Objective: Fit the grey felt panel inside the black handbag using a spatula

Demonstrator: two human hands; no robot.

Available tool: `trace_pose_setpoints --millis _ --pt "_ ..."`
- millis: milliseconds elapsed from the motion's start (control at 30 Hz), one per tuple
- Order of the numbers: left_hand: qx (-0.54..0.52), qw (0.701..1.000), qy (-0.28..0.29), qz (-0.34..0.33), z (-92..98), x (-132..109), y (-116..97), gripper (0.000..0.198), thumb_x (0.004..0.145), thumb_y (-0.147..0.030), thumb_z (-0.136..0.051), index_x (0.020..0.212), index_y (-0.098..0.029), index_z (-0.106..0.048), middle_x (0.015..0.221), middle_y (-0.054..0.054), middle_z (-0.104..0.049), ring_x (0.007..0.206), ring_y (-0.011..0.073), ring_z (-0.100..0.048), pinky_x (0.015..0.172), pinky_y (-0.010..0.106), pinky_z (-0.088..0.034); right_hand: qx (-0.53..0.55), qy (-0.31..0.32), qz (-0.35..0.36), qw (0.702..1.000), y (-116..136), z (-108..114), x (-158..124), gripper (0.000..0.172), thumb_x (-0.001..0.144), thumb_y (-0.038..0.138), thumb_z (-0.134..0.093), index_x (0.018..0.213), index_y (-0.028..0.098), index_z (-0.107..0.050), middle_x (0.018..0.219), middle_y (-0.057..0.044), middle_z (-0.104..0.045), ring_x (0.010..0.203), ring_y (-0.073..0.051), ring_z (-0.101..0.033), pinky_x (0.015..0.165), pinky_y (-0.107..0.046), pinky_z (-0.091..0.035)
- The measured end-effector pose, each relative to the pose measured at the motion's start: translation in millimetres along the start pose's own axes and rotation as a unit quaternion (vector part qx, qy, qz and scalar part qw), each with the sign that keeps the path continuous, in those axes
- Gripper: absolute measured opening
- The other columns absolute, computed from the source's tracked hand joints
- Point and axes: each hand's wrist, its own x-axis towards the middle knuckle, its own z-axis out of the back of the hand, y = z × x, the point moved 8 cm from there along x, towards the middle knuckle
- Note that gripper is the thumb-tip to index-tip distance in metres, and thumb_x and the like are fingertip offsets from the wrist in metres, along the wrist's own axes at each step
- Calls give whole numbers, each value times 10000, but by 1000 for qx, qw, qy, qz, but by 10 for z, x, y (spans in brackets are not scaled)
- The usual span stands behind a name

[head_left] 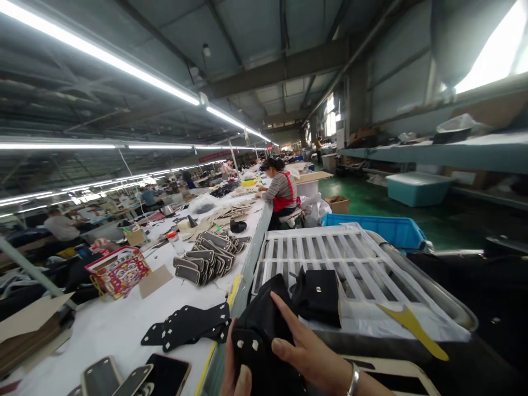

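Observation:
Between my hands, low in the middle of the head view, is a black leather bag piece (264,319) with two small shiny metal spots near its left edge. My left hand (236,363) grips its left side, thumb in front. My right hand (303,344), with a silver bangle at the wrist, presses fingers and thumb on its right side. Its lower part runs out of the picture. Just beyond my right hand, a black flap bag (319,294) with a small metal clasp rests on a white slatted rack (350,242). Left of my hands lie flat black pieces with metal studs (190,324).
Stacked dark, light-edged strips (210,256) lie on the white table (103,330), near a red patterned box (119,269). A phone-like black slab (167,377) is close by. A yellow tool (416,330) lies on the rack's edge. Farther along sits a person in a red apron (284,190).

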Motion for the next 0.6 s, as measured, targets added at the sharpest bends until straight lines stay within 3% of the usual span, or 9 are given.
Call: trace_pose_setpoints --millis 67,133,233,367,500,600 --pt "-52 998 32 20 -121 -55 -13 774 697 -522 -628 1359 -237 -347 1273 91 -540 1193 285 -480 1009 385 -406 52 50 -4 997 9 -27 -130 856 818 624 -439 1445 149 -101 1474 -117 -232 1342 -193 -235 1119 -362 -168" --pt "-63 996 50 26 -234 -92 -22 733 664 -499 -669 1302 -237 -421 1246 84 -561 1143 278 -524 997 367 -413 34 48 -25 998 -9 -1 -274 745 861 609 -360 1428 151 -208 1459 -112 -274 1339 -193 -243 1120 -365 -164" --pt "-28 998 49 -4 -376 -157 -4 599 648 -492 -680 1160 -208 -554 1224 78 -575 1139 259 -524 992 311 -403 -18 -21 -10 1000 28 75 -495 591 906 539 -313 1351 156 -383 1399 -114 -388 1286 -204 -346 1096 -366 -234" --pt "37 998 3 -41 -441 -273 60 514 665 -523 -648 1068 -207 -607 1101 58 -634 1052 234 -560 913 271 -435 -81 -100 21 991 117 122 -755 424 875 442 -445 1170 154 -547 1128 -109 -612 1017 -214 -564 911 -328 -428" --pt "152 987 46 -20 -556 -330 91 376 632 -558 -658 709 -190 -660 681 19 -621 715 191 -580 674 230 -463 -193 -174 -20 965 113 260 -914 218 839 349 -498 868 175 -626 861 -52 -664 789 -185 -592 725 -280 -439" --pt "163 984 66 -26 -610 -368 8 420 636 -596 -630 574 -181 -618 576 4 -534 609 156 -524 573 206 -431 -210 -178 -32 961 89 300 -948 214 827 331 -507 743 161 -606 729 -24 -648 664 -149 -559 613 -246 -397"
